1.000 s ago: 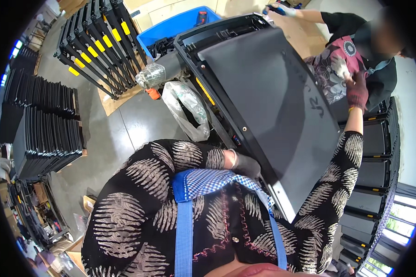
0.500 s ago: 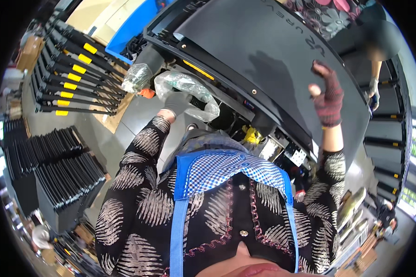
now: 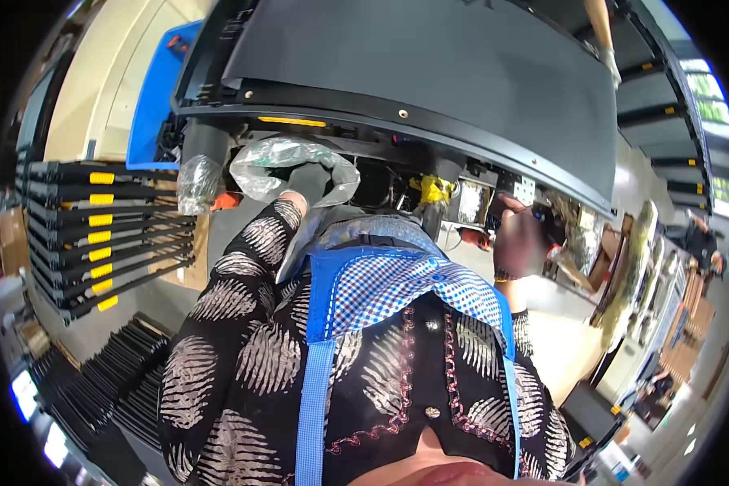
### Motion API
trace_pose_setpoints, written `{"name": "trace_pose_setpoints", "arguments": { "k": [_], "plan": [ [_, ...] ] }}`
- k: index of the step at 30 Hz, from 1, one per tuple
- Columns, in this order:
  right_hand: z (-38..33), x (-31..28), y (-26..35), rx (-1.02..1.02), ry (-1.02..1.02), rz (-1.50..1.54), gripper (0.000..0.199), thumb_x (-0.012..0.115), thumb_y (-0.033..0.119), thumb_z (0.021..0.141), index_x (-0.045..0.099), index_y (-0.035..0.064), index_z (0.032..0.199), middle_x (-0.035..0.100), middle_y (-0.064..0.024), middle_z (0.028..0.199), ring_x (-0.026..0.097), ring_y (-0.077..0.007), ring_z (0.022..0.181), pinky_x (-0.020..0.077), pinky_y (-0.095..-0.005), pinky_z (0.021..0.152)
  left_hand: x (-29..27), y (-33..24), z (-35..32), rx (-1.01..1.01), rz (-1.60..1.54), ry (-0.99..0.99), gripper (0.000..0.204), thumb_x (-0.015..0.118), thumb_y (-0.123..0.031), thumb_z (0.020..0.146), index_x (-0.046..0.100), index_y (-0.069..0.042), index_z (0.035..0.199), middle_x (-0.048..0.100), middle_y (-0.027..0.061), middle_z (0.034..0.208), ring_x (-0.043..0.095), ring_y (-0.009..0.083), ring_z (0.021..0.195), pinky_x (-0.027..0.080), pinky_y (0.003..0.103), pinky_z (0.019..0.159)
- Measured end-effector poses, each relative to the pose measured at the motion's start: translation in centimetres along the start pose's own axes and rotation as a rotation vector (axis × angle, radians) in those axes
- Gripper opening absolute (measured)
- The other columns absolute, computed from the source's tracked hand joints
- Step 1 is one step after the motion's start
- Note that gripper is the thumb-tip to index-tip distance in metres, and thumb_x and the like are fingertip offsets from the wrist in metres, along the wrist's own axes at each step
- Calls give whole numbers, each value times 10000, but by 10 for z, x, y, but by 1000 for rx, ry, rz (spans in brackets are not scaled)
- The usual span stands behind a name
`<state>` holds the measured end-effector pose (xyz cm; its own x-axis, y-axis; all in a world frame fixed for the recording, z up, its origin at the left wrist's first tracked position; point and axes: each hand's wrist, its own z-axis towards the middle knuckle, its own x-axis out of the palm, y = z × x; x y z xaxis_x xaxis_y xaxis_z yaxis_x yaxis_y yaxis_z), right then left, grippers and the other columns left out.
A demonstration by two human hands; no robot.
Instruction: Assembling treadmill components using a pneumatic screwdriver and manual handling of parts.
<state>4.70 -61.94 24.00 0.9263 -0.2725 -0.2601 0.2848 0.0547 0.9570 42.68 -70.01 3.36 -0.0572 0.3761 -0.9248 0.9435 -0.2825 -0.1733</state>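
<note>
I am under the big black panel [image 3: 429, 73], which lies tipped above me, and both my hands are up at its underside. I think I am in the middle of working on the parts below it, feeling for something there.

My left hand [image 3: 306, 180] wears a dark glove and reaches up into the clear plastic bag [image 3: 287, 162] that hangs under the panel's front edge. The bag is crinkly and shiny, and I cannot see what is in it besides my hand. I cannot tell if my fingers are closed on anything in there.

My right hand [image 3: 517, 243] (in a dark reddish glove) is up near the silver box parts [image 3: 471, 202] and the yellow plug [image 3: 434, 189]. It is blurry, so I cannot tell if it is holding anything or just touching.

The next move, I guess, needs a careful grip by feel, because the bag hides my left fingers.

Another wrapped plastic bundle [image 3: 196, 180] hangs to the left. Behind it is a blue bin [image 3: 155, 105]; I cannot see inside it. More black panels stand in a rack [image 3: 97, 235] on my left, with yellow labels on them. Someone else's gloved hand [image 3: 606, 57] holds the panel's far edge.
</note>
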Motion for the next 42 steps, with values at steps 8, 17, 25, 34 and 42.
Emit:
{"name": "trace_pose_setpoints", "arguments": {
  "k": [8, 17, 25, 34, 42],
  "plan": [
    [-86, -4, -75, 277, -10, -116, 182, 581, 175, 908, 616, 35, 1019, 640, -51, 897, 600, -118, 783, 485, -254, 659, 16, -13, 1, 141, 157, 147, 227, 513, -179, 841, 706, -118, 944, 680, 126, 953, 661, 276, 872, 525, 396, 761],
    [-112, 5, -171, 642, -79, -204, 189, 603, 207, 884, 614, 50, 989, 638, -32, 827, 604, -141, 683, 484, -278, 638, -16, 25, -13, 267, -73, -34, 173, 583, -162, 806, 692, -99, 924, 682, 118, 873, 656, 289, 821, 518, 386, 742],
    [-85, 11, -219, 1203, -459, 95, 364, 595, 339, 846, 556, 113, 1129, 649, -78, 928, 621, -216, 695, 488, -337, 679, -24, 49, -28, -220, -1363, 144, 219, 580, -177, 888, 632, -39, 1050, 653, 70, 985, 622, 195, 860, 510, 301, 791],
    [-78, -24, -373, 634, -434, -307, 444, 646, 352, 762, 557, 128, 1135, 643, -98, 984, 614, -253, 766, 475, -330, 745, -57, 45, -62, -175, -1991, 297, 358, 456, -343, 966, 554, -68, 1174, 571, 52, 1111, 553, 140, 981, 460, 312, 901],
    [-81, -21, -221, 1003, -600, 58, 447, 753, 178, 701, 573, 62, 1094, 633, -58, 1006, 600, -184, 781, 469, -280, 727, -84, 12, -48, -307, -1492, 297, 398, 478, -390, 948, 634, -35, 1038, 647, 58, 926, 608, 183, 842, 497, 305, 789]
  ]
}}
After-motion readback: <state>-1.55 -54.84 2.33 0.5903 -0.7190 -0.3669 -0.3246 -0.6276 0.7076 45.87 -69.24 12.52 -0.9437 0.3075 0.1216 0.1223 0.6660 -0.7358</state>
